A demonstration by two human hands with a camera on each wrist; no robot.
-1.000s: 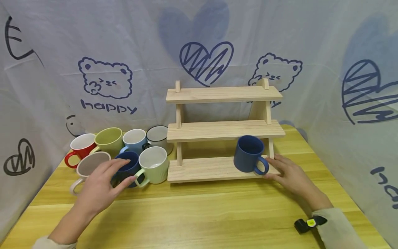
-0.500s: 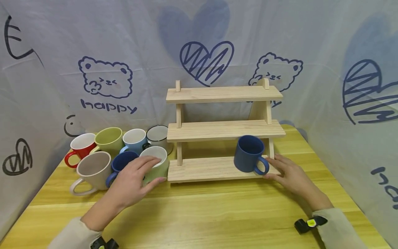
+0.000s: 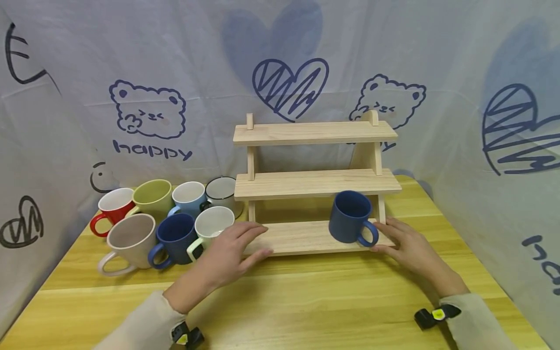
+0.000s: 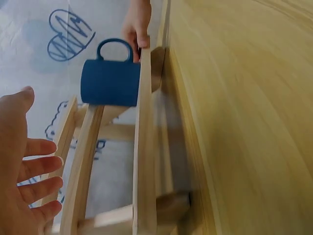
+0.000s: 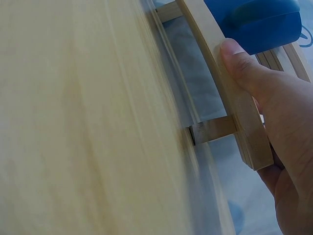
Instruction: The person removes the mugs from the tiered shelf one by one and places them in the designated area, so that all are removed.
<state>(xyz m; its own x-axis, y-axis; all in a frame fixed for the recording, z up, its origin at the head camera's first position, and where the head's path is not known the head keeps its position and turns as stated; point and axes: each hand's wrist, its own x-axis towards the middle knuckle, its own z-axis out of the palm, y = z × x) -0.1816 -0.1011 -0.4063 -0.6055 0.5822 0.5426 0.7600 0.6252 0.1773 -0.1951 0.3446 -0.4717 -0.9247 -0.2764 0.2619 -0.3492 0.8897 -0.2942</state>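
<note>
A three-tier wooden display shelf [image 3: 315, 182] stands on the table. On the right part of its bottom board sits an upright dark blue mug [image 3: 350, 218], handle toward the front right. My right hand [image 3: 407, 245] grips the right end of that board; in the right wrist view the thumb [image 5: 234, 51] lies on the front edge and the other fingers go behind it. My left hand [image 3: 227, 255] is in front of the board's left end, fingers apart and holding nothing. In the left wrist view its loosely spread fingers [image 4: 41, 164] stand away from the boards.
Left of the shelf several mugs stand in two rows, among them a red mug [image 3: 115, 204], an olive mug [image 3: 153, 199], a beige mug [image 3: 135, 243], another blue mug [image 3: 177, 238] and a pale green mug [image 3: 210, 226]. A printed white curtain [image 3: 210, 58] hangs behind.
My left hand has moved right, from over the front mugs to the shelf's left end, uncovering the beige and blue mugs. The right hand and the mug on the shelf stay put.
</note>
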